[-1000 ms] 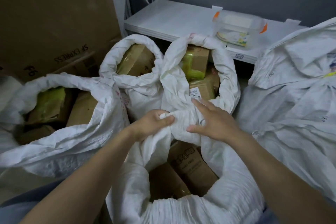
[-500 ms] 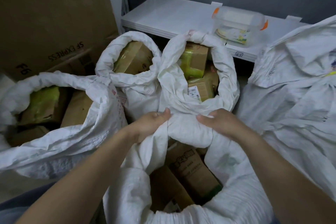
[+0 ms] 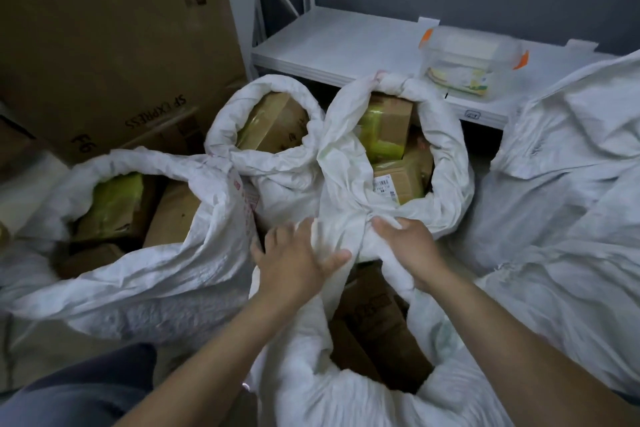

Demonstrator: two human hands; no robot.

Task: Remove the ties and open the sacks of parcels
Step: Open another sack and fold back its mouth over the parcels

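Since half a second ago, my left fingers [image 3: 277,236] have released and spread flat on the near sack [image 3: 311,392] at its rim. My right fingers [image 3: 381,225] grasp its rolled edge. Beyond them, an opened sack [image 3: 450,184] shows parcels [image 3: 398,180].

**Woven plastic, cardboard and painted metal**

We see the near sack [image 3: 311,378] and the other sacks [image 3: 166,274] in white woven plastic, matt, crinkled and finely rough. The parcels [image 3: 394,118] inside are dull brown cardboard, some wrapped in glossy yellow-green tape [image 3: 375,146], one bearing a paper label [image 3: 382,184]. The big carton [image 3: 104,45] far left is matt cardboard. The far shelf [image 3: 346,45] looks like smooth white-painted metal, and the tub [image 3: 467,62] on it is clear plastic.
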